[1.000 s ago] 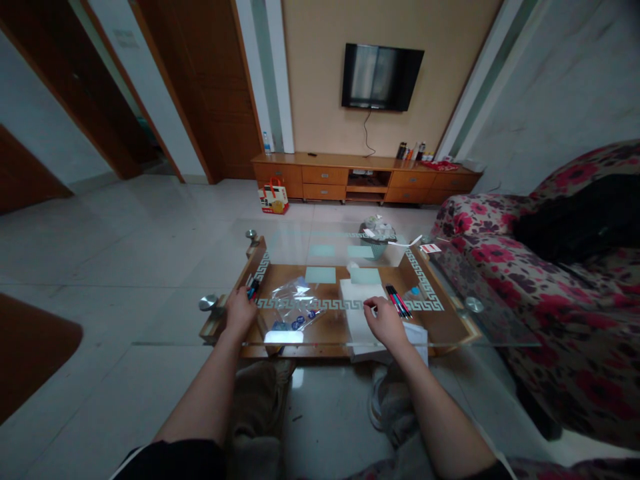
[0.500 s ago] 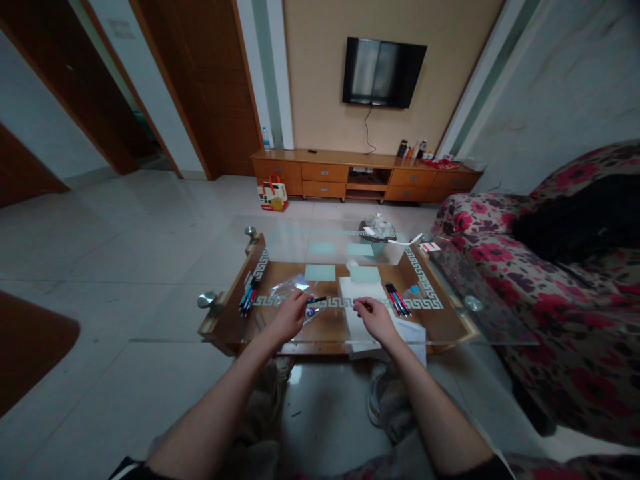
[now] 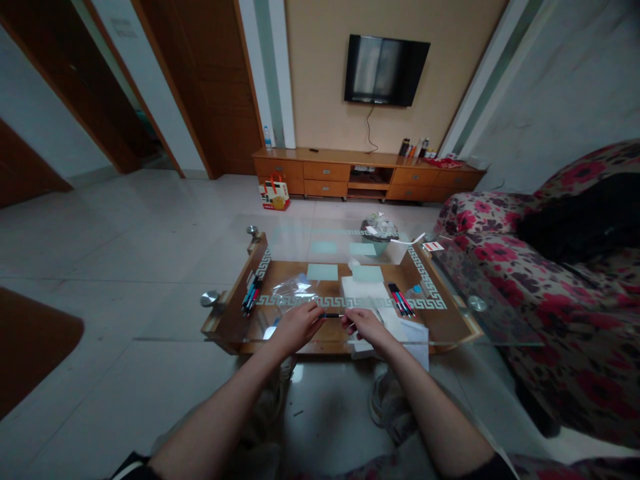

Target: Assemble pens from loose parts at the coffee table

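Your left hand (image 3: 296, 327) and right hand (image 3: 364, 325) each pinch one end of a slim dark pen (image 3: 333, 315), level above the near edge of the glass-topped coffee table (image 3: 453, 320). Crinkly clear plastic bag (image 3: 294, 291) lies just beyond your left hand; white paper stack (image 3: 364, 293) beside your right. Pen bundles (image 3: 250, 293) and (image 3: 401, 299) flank them. Smooth glass stays bare toward the far rim.

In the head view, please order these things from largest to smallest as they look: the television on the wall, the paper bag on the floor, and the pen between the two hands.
1. television, clearly largest.
2. paper bag, though it is farther from the camera than the pen.
3. pen, a thin short piece showing between the left hand and right hand.
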A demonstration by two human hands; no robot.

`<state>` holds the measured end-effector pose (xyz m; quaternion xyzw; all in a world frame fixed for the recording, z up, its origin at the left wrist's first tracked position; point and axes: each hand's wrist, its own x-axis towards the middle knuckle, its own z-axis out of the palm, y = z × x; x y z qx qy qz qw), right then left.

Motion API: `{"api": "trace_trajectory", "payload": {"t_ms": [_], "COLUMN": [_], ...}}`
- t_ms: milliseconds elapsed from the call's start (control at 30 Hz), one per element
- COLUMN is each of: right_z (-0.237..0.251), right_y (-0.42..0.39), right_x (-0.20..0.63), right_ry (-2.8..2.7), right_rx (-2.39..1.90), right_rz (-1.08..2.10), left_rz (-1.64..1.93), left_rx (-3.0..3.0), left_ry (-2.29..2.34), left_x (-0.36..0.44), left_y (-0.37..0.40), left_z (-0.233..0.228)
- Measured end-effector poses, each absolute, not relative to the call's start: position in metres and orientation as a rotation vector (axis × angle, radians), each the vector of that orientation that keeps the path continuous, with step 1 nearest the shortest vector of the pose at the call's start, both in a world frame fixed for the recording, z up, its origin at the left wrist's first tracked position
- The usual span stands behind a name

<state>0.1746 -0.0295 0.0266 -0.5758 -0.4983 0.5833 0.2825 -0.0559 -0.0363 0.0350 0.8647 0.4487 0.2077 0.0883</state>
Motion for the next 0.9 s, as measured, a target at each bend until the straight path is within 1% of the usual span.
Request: {"api": "trace_trajectory", "payload": {"t_ms": [200, 500, 700, 900], "right_z": [0.023, 0.024, 0.031, 0.028], "right_y": [-0.03, -0.033, -0.034, -0.032], "right_x": [0.172, 0.172, 0.174, 0.175], "right_ry": [-1.377, -1.338, -1.366, -1.389], "right_rx": [-1.517, -1.482, -1.477, -1.493], "right_rz": [1.57, 1.632, 1.553, 1.487], "left_rz": [0.568, 0.613, 0.615, 0.626], "left_rx": [2.637, 2.694, 2.724, 2.709], "left_ry": [1.324, 1.318, 1.293, 1.276], "left_x": [-0.057, -0.058, -0.056, -0.056], "left_y": [-0.036, -0.035, -0.034, -0.033], "left_z": [0.036, 0.037, 0.041, 0.044]}}
